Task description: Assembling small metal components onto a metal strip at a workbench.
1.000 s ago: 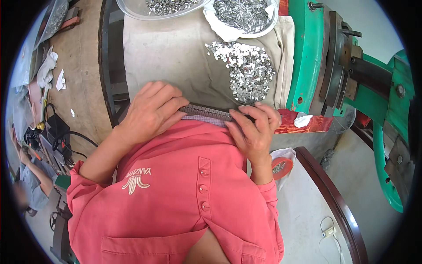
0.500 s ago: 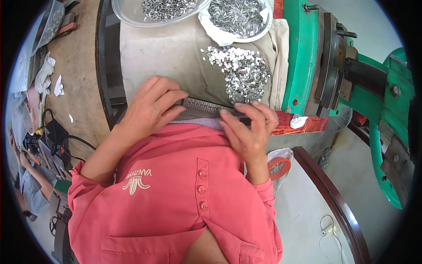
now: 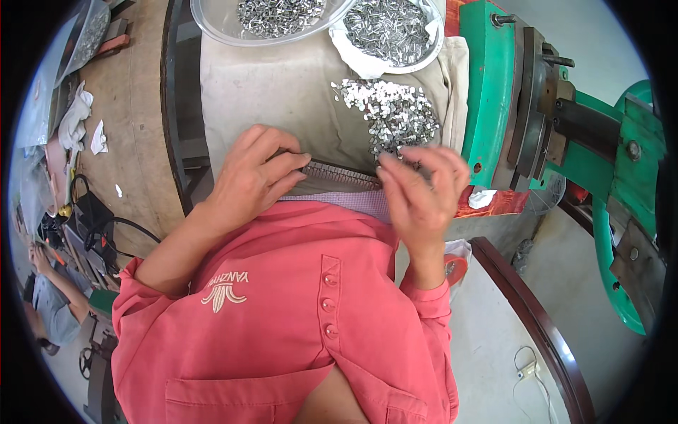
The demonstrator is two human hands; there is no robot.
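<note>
Dark metal, likely stiff and fairly weighty: the left grip (image 3: pixel 247 173) pinches one end of a ridged bar (image 3: pixel 342 174) running rightward from it, best held by its ends. Whether the blurred right grip (image 3: pixel 427 187), near the other end, holds anything, I cannot tell; loose metal bits (image 3: pixel 402 116) lie just beyond it.

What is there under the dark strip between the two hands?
What lies directly under the strip cannot be seen; the strip covers it. Beige cloth shows beyond it, and checked fabric on the near side. The left hand also hides part of its left end.
</note>
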